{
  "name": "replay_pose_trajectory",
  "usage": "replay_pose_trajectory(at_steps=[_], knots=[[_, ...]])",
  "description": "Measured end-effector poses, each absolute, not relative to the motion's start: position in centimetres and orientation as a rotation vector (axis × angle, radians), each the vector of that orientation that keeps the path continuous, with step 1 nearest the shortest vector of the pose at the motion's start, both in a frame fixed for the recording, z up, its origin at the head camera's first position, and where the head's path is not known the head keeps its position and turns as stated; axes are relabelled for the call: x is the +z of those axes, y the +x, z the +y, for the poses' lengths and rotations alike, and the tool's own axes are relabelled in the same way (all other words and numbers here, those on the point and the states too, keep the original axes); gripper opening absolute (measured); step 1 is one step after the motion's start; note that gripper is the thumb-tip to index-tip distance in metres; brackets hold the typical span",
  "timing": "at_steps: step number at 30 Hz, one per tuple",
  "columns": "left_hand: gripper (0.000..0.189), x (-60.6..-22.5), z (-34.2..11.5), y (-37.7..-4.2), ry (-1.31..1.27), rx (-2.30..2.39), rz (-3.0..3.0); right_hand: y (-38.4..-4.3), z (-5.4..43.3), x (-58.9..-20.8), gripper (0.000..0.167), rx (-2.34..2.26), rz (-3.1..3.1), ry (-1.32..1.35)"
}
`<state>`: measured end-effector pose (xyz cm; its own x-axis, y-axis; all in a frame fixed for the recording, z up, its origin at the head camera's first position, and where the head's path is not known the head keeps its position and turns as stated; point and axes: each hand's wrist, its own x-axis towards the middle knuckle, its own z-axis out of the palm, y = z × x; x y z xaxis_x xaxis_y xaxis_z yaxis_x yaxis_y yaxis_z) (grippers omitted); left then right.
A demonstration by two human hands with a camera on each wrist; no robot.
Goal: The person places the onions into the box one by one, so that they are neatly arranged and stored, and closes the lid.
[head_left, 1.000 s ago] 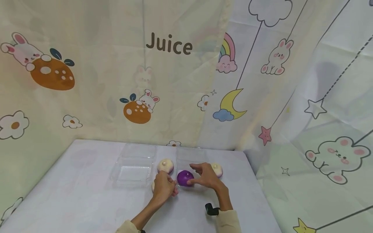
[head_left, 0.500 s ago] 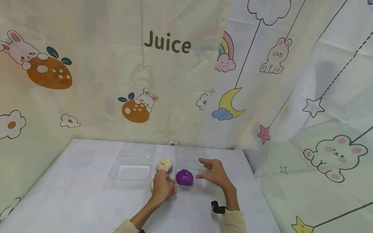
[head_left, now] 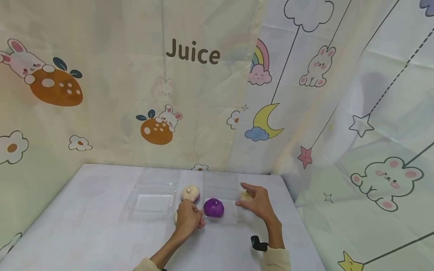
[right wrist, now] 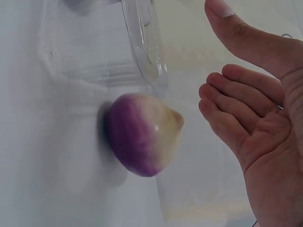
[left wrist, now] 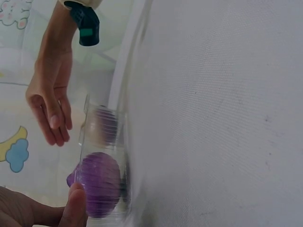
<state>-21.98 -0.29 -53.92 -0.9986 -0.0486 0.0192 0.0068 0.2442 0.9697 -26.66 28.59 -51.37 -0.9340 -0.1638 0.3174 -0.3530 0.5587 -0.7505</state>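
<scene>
While the left hand (head_left: 188, 215) is pinching the clear box (head_left: 231, 216) by its rim, the right hand (head_left: 259, 202) is hovering, fingers spread, near a white-topped vegetable (right wrist: 144, 135).
The purple vegetable (head_left: 214, 208) is sitting inside; steadying the rim and cupping the white-topped one's middle are looking safest.

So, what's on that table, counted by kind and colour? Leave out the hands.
Clear plastic containers: 2
Purple onion-like bulb: 1
Cream-topped, turnip-like bulbs: 3 (one mostly hidden by the left hand)
Total: 6
</scene>
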Motion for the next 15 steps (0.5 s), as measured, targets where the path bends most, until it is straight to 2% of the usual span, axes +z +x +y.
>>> replay_pose_trajectory(at_steps=[15], knots=[[0.02, -54.0, -0.2, -21.9, 0.036, -1.874, -2.444, -26.8, 31.1, -52.3, 0.079, 1.308, -2.515, 0.31]])
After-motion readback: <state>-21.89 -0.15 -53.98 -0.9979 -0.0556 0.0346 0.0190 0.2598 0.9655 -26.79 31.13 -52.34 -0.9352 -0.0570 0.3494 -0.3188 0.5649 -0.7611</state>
